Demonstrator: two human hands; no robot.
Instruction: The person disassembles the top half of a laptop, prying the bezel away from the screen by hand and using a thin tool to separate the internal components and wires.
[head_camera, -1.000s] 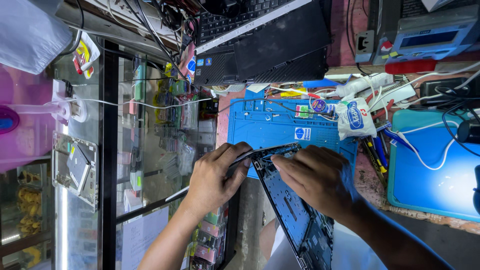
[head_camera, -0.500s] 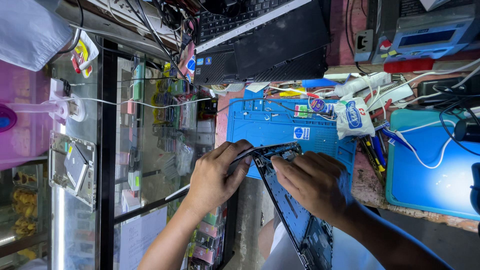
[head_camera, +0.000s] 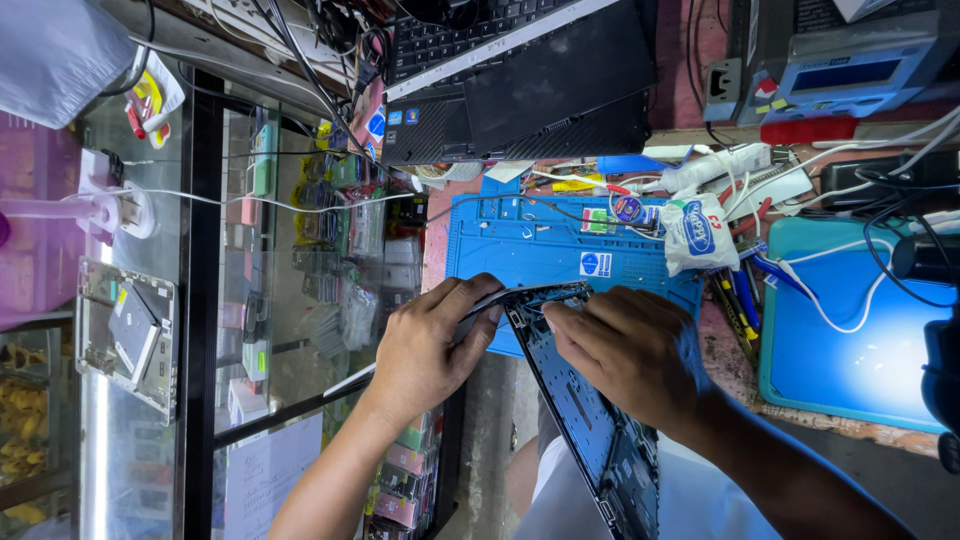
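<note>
Little has moved since the earlier frame: your hands stay clamped on the laptop panel (head_camera: 590, 430), only shifting slightly along its far end. That steadiness suggests the edge is being worked loose slowly. Beyond it lies the blue work mat (head_camera: 540, 240), crowded at its right by tools, with bare room at its left. Your left hand (head_camera: 425, 345) curls its fingers around the panel's dark edge strip; your right hand (head_camera: 630, 350) pinches the panel's far corner.

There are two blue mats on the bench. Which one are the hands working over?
The ridged blue mat below the black laptop, with compartments and small parts on it. The left hand and right hand hold the panel at its edge; the smooth mat lies aside.
</note>
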